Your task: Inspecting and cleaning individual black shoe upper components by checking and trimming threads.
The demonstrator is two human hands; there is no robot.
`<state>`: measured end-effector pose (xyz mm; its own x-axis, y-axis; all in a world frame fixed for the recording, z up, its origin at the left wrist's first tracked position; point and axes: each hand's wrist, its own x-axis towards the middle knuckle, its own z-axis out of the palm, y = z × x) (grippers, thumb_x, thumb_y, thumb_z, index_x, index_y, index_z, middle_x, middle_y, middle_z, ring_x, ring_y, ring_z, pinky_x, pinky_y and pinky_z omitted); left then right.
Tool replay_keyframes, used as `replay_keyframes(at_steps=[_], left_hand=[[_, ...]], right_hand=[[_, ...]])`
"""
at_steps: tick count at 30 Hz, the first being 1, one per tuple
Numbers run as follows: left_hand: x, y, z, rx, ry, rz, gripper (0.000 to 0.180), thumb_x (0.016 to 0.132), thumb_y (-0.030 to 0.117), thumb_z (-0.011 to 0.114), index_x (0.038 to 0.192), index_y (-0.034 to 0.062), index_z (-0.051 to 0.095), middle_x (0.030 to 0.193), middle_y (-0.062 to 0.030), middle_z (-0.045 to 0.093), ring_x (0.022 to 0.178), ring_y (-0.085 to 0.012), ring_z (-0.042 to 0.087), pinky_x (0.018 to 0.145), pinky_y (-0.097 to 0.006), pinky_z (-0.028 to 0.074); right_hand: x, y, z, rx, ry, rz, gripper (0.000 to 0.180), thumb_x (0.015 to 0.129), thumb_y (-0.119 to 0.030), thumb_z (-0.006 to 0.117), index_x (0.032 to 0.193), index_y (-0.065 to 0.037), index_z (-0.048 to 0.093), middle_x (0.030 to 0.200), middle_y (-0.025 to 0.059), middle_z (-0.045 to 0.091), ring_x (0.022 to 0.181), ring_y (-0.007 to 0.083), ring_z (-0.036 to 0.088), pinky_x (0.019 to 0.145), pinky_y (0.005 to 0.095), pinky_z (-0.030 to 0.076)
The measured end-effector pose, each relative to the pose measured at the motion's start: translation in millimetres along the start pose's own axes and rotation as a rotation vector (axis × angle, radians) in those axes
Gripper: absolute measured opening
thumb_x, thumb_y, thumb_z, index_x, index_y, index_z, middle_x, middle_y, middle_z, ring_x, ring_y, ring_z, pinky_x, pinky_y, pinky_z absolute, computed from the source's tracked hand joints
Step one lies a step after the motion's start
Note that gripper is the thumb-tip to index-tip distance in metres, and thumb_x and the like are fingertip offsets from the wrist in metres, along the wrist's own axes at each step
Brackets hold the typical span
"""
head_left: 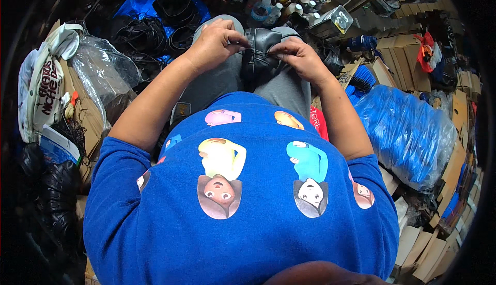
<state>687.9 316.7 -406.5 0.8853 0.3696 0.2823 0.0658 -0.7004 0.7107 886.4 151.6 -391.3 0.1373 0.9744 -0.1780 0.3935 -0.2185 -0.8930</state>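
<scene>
A black leather shoe [256,67] rests between my knees, against my grey trousers [206,86]. From the left, my left hand [221,42] reaches over it with thumb and fingers pinched together at the shoe's edge. My right hand [298,57] comes in from the other side, its fingertips also pinched. A thin dark cord, seemingly a lace or thread, runs across the shoe between the two pinches. The shoe's lower part is hidden between my legs.
Beyond my left knee, black shoes or straps [173,6] lie on a blue plastic sheet [135,5]. Several bottles [294,10] stand beyond my knees. At right sit a plastic-wrapped blue bundle [408,135] and cardboard [405,60]. A white bag [36,88] lies at left.
</scene>
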Motion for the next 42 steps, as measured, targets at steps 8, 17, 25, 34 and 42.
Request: replay_keyframes(at_steps=[8,17,25,34,42], left_hand=[[1.3,10.1,1.8,0.192,0.002,0.191,0.023,0.066,0.008,0.072,0.086,0.0206,0.071,0.072,-0.0011,0.052,0.076,-0.021,0.051,0.067,-0.034,0.039],[2.1,-18.4,10.2,-0.189,-0.148,-0.084,0.019,0.071,0.014,0.071,0.088,0.0223,0.073,0.077,-0.0037,0.058,0.079,-0.0226,0.054,0.072,-0.034,0.044],[11.3,-11.9,6.8,-0.403,-0.229,-0.205,0.02,0.071,0.003,0.069,0.09,0.0111,0.071,0.076,-0.0023,0.057,0.076,-0.0159,0.053,0.07,-0.028,0.044],[4.9,-7.6,19.8,-0.456,-0.185,-0.325,0.017,0.073,0.0,0.069,0.089,0.0046,0.069,0.081,-0.0037,0.064,0.075,-0.0121,0.061,0.069,-0.025,0.049],[11.0,0.5,23.0,-0.352,-0.132,-0.297,0.014,0.071,0.004,0.072,0.084,0.0027,0.067,0.077,-0.0034,0.065,0.072,-0.0119,0.06,0.066,-0.026,0.049]], right_hand=[[-2.4,-4.4,-2.8,-0.087,-0.003,-0.003,0.024,0.075,-0.005,0.064,0.097,-0.01,0.07,0.081,0.0031,0.054,0.081,0.0136,0.054,0.074,0.0256,0.043],[-0.5,-6.5,4.8,0.169,-0.052,0.119,0.023,0.079,-0.007,0.065,0.102,-0.004,0.067,0.089,0.0015,0.059,0.084,0.01,0.054,0.076,0.0233,0.042],[2.1,2.6,8.1,0.179,-0.033,0.165,0.025,0.079,-0.008,0.066,0.103,-0.003,0.067,0.09,0.0011,0.062,0.084,0.0092,0.056,0.077,0.0226,0.044],[2.6,8.7,20.0,0.193,0.057,0.124,0.024,0.077,-0.011,0.069,0.1,-0.004,0.068,0.087,0.0025,0.068,0.079,0.0074,0.06,0.075,0.0219,0.047],[12.5,4.5,23.4,0.252,0.137,0.234,0.017,0.073,-0.014,0.074,0.087,-0.004,0.069,0.082,0.0017,0.068,0.072,0.0071,0.059,0.07,0.0213,0.047]])
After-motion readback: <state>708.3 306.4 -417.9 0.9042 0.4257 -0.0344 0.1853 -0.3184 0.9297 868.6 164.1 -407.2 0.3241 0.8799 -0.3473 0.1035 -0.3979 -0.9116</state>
